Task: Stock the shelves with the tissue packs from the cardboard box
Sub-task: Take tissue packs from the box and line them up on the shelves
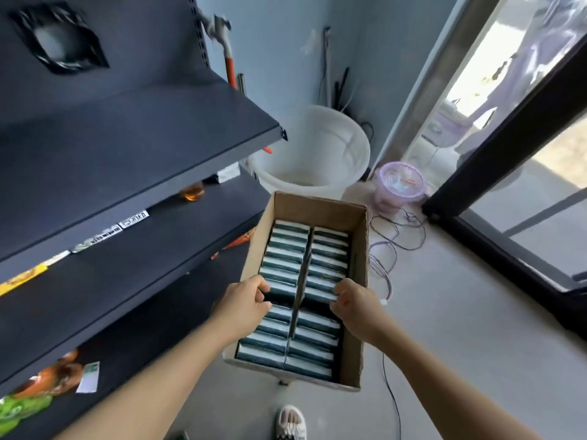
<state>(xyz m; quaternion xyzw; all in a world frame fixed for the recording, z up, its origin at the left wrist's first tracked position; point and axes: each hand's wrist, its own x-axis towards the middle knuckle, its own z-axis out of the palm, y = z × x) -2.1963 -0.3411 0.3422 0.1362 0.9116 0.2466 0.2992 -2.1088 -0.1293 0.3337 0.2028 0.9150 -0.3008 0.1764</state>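
Both hands grip tissue packs; shelf labels unreadable.

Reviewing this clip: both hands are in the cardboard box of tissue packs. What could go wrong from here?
1. The tissue packs sit tightly packed in rows; the left hand and right hand lifting several at once may drop some.
2. Loose cables lie on the floor right beside the cardboard box, a possible trip or snag.
3. The top shelf corner juts out near the box.

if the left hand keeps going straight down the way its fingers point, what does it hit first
The left hand points down into the cardboard box, so it would probably meet the left row of tissue packs first; its fingertips already seem to touch them.
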